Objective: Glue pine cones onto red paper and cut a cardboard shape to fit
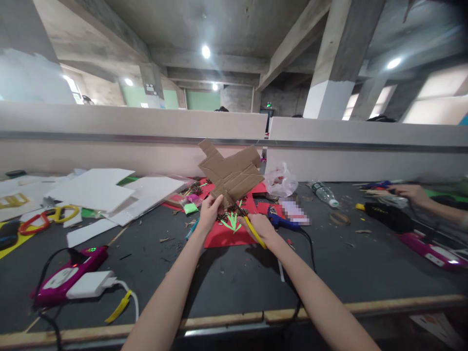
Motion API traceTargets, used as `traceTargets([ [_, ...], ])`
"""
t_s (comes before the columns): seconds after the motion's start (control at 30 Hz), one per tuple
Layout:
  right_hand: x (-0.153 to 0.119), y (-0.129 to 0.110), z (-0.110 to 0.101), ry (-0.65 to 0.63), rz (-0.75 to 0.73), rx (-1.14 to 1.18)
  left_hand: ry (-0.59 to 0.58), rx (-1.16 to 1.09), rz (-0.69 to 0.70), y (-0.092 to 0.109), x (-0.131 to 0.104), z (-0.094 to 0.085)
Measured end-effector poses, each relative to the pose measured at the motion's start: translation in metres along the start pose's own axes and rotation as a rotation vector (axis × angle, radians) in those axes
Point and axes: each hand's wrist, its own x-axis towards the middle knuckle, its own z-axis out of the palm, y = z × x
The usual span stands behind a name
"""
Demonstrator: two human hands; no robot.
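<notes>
Above the middle of the table, my left hand pinches the lower edge of an irregular piece of brown cardboard. My right hand is closed round the yellow handle of a pair of scissors. Their blades point up and left at the cardboard's lower edge; I cannot tell whether they bite into it. Beneath both hands lies a red sheet bearing green paper leaves and small brown bits. A blue glue gun rests just right of my right hand.
White boards and red-and-yellow-handled scissors lie left. A magenta power strip with a white charger stands front left. A plastic bag, a bottle and another person's hand are to the right. A white partition runs behind.
</notes>
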Motion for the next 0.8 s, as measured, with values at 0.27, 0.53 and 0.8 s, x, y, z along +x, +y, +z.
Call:
traceTargets([
  [0.27, -0.006, -0.006, -0.014, -0.009, 0.012, -0.154, 0.010, 0.002, 0.024, 0.002, 0.000, 0.000],
  [0.53, -0.007, -0.010, -0.020, -0.027, 0.023, -0.149, 0.054, -0.061, -0.017, 0.007, -0.002, 0.004],
  [0.8, -0.005, -0.006, -0.018, -0.034, 0.013, -0.118, 0.045, -0.118, -0.036, 0.006, -0.002, 0.004],
])
